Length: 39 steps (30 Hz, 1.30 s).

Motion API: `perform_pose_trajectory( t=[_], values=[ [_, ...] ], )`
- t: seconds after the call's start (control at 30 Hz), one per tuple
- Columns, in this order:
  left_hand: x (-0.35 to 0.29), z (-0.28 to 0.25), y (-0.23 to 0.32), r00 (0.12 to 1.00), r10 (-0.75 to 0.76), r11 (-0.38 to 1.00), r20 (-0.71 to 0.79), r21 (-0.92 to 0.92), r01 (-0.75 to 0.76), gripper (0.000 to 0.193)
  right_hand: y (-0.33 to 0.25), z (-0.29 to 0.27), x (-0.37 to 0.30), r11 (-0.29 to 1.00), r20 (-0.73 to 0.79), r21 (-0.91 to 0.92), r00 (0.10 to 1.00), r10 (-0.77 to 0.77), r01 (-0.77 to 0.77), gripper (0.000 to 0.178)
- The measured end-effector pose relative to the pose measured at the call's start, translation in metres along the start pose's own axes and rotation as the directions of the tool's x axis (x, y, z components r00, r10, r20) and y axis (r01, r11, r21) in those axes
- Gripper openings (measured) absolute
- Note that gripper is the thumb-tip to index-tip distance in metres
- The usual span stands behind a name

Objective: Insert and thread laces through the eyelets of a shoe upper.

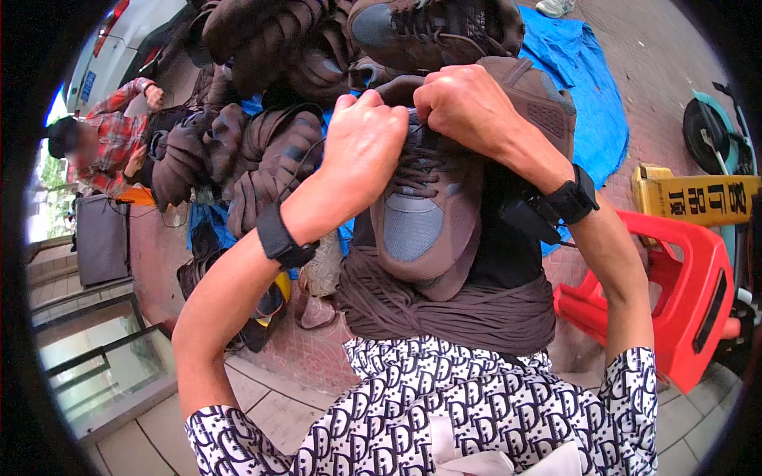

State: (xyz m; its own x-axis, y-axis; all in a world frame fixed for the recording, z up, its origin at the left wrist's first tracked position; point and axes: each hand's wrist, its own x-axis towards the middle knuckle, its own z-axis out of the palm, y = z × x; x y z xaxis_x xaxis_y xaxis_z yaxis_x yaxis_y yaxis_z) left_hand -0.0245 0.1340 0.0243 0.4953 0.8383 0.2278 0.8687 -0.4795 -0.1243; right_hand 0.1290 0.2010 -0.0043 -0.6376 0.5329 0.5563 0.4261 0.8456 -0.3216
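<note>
Matt, perhaps suede-like shoe (454, 226) with rough mesh toe (413, 232), matt cloth laces (448, 317), glossy plastic stool (689, 297)

Left grip (367, 141) and right grip (463, 109) both fist-like, side by side, elbows (195, 321) wide.

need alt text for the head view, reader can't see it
A person's left hand and right hand grip the laces of a brown shoe with a blue toe, behind a bundle of brown cords. Beyond are heaped brown shoes and a blue sheet, with a red stool at right and another person in plaid at left.
</note>
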Motion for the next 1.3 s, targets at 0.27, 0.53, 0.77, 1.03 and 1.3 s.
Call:
perform_pose_trajectory(
  t=[0.27,0.53,0.77,1.03,1.3],
  values=[
    [-0.003,0.006,-0.006,0.995,0.054,0.995,-0.078,-0.075,-0.060,0.010,0.000,0.002,-0.001,0.999,-0.062,0.004,0.997,-0.038,0.039,0.013],
    [-0.001,0.004,-0.005,0.999,-0.052,0.961,-0.009,-0.274,0.047,0.015,0.001,-0.002,-0.003,0.999,-0.072,0.016,0.997,-0.039,0.041,0.012],
    [0.001,0.006,-0.003,0.960,-0.275,0.755,0.053,-0.606,0.250,0.017,0.000,-0.002,0.001,0.978,-0.100,0.206,0.993,0.063,-0.041,0.010],
    [0.000,0.011,0.003,0.994,-0.047,0.998,-0.094,-0.035,0.044,0.014,0.006,0.000,-0.001,0.990,-0.097,0.142,0.995,0.032,-0.018,0.009],
    [0.000,0.008,0.004,0.995,-0.039,0.994,-0.096,-0.109,0.028,0.018,0.006,0.003,-0.001,0.996,-0.123,0.087,0.992,0.001,0.010,0.010]
  ],
)
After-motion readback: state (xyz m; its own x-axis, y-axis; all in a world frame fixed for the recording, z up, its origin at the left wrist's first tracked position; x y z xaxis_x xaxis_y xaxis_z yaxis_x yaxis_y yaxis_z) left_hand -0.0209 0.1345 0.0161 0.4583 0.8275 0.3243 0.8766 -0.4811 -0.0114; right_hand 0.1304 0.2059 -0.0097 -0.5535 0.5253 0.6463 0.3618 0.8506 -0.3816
